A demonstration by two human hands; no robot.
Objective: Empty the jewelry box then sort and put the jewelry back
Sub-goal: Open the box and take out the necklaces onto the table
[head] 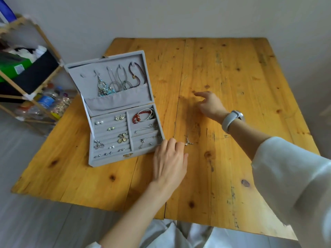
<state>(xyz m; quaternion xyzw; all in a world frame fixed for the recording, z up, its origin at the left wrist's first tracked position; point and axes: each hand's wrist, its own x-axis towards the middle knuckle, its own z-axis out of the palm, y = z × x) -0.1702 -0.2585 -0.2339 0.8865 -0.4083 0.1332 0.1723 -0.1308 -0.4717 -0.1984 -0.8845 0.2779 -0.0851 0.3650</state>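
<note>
A grey velvet jewelry box [109, 161] stands open on the left half of the wooden table [232, 72]. Necklaces [118, 79] hang inside its lid. Earrings [122, 137] sit in the ring rows and bracelets [143, 115] lie in the right compartments. A thin silver chain [188, 141] lies on the table just right of the box. My left hand [169, 160] rests beside the box's front right corner, its fingertips close to the chain. My right hand [210, 104] hovers over the table's middle with relaxed fingers and holds nothing.
A wooden shelf rack [35, 72] with boxes and plastic bottles stands left of the table against the wall. A grey watch [232, 119] is on my right wrist. The table's far edge meets the white wall.
</note>
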